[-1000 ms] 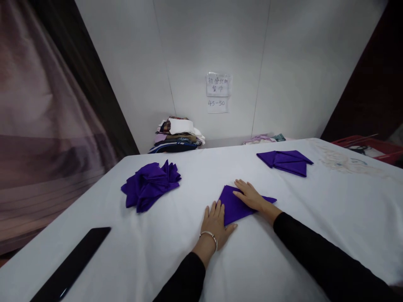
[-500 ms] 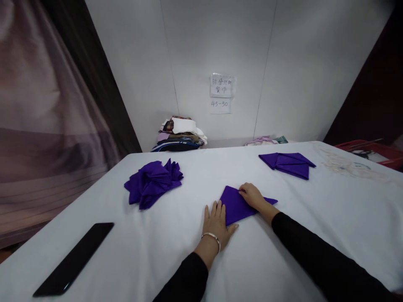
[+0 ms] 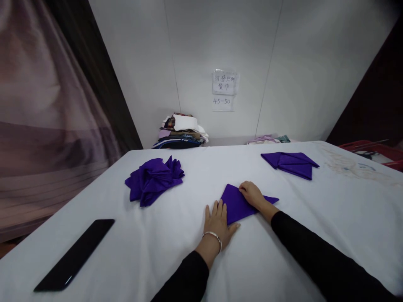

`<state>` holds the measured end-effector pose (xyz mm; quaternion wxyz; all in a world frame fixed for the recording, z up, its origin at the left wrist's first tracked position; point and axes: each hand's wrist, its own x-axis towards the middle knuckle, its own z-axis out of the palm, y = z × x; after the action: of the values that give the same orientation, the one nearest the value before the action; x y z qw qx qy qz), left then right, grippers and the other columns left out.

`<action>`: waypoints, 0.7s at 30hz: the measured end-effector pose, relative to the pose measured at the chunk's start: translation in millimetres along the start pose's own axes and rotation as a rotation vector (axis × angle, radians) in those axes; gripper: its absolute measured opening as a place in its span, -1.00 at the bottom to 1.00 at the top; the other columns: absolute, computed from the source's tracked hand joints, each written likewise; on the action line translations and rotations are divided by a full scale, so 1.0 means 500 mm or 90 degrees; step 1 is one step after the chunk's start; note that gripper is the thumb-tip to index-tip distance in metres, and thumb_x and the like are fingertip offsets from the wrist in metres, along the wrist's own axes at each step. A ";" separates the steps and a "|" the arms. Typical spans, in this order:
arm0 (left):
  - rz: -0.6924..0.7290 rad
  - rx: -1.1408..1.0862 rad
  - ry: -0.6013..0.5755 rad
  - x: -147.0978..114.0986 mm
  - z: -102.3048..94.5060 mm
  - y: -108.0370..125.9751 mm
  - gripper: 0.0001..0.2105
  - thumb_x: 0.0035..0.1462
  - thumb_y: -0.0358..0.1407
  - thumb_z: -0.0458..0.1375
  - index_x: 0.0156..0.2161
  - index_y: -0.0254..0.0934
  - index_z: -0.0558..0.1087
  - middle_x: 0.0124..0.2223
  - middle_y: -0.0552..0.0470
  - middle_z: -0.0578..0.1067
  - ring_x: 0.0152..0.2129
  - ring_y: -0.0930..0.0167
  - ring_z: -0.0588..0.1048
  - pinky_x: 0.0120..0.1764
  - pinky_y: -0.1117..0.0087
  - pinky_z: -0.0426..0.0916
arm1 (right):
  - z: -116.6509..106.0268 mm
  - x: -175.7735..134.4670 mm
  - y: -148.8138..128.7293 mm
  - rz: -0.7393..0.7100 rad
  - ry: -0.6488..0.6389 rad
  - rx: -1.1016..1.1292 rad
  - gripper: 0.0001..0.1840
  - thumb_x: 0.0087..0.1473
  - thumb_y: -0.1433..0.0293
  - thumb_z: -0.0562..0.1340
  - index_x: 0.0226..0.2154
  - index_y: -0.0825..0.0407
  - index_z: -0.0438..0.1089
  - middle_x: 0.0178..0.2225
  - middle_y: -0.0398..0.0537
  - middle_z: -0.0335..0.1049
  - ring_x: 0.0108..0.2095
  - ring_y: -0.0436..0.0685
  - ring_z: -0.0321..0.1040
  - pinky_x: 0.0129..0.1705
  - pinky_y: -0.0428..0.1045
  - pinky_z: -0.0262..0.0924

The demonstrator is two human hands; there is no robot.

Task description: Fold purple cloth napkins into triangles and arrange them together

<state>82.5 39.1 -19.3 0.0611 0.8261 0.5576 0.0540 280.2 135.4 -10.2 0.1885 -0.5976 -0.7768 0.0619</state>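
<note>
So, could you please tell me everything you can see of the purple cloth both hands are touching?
The purple cloth looks like plain fabric, folded flat with straight edges and a pointed tip at right. It lies on the white tablecloth. The left hand touches its left edge; the right hand, fingers curled at its far edge, hides part.

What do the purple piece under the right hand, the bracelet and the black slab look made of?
Purple piece: likely cloth, matte, with crisp folded edges. Bracelet: probably metal, from its silvery shine. Black slab: glossy, with a bright glint; glass or plastic, I can't tell.
</note>
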 end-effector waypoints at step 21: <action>0.005 -0.013 -0.025 0.000 -0.015 -0.004 -0.25 0.06 0.15 -0.32 0.23 -0.34 -0.04 0.28 -0.10 -0.04 0.21 0.21 -0.14 0.16 -0.01 -0.23 | 0.025 -0.021 -0.064 -0.195 -0.160 -0.033 -0.32 0.16 0.02 -0.16 0.20 0.05 -0.07 0.24 0.08 -0.18 0.24 0.20 -0.32 0.18 0.22 -0.36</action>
<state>79.5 40.4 -12.1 0.0805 0.8283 0.5527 0.0435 248.9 118.0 -13.7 0.0819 -0.4646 -0.8775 0.0865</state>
